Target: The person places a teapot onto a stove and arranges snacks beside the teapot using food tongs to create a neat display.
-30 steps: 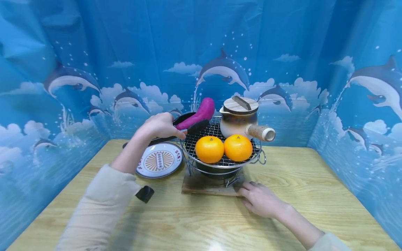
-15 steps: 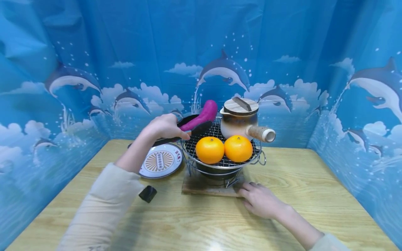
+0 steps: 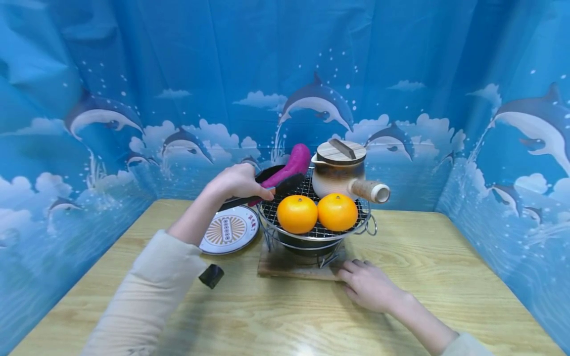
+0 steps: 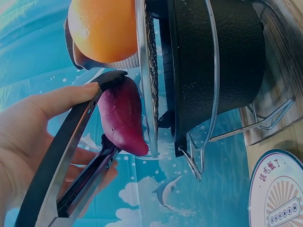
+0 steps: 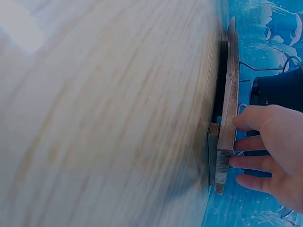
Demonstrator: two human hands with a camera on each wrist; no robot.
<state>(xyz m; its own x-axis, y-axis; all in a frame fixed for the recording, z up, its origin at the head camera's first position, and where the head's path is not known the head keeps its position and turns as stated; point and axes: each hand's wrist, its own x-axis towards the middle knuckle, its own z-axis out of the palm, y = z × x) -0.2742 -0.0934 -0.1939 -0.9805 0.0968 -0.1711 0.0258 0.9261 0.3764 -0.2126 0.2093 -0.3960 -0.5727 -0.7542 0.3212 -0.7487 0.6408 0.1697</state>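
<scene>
My left hand (image 3: 238, 182) grips black-and-silver tongs (image 4: 61, 146), thumb on one arm and fingers round the other. Between the tongs' black tips a purple sweet potato (image 3: 289, 165) is pinched, tilted up at its far end. It is at the left side of the round wire rack (image 3: 307, 184), close over the mesh. Two oranges (image 3: 297, 214) sit at the rack's front, and a clay teapot (image 3: 337, 173) with a wooden lid stands behind them. My right hand (image 3: 369, 287) rests its fingertips on the front right corner of the wooden board (image 5: 229, 94) under the stove.
The black stove pot (image 4: 213, 61) stands in a wire frame on the board. A white patterned plate (image 3: 229, 230) lies left of it, partly behind my left arm. The teapot's handle (image 3: 370, 190) sticks out over the rack's right side. Blue dolphin curtains (image 3: 285, 74) enclose the table.
My left hand has moved slightly right and down, carrying the tongs and the sweet potato further over the rack. My right hand has stayed at the board's corner.
</scene>
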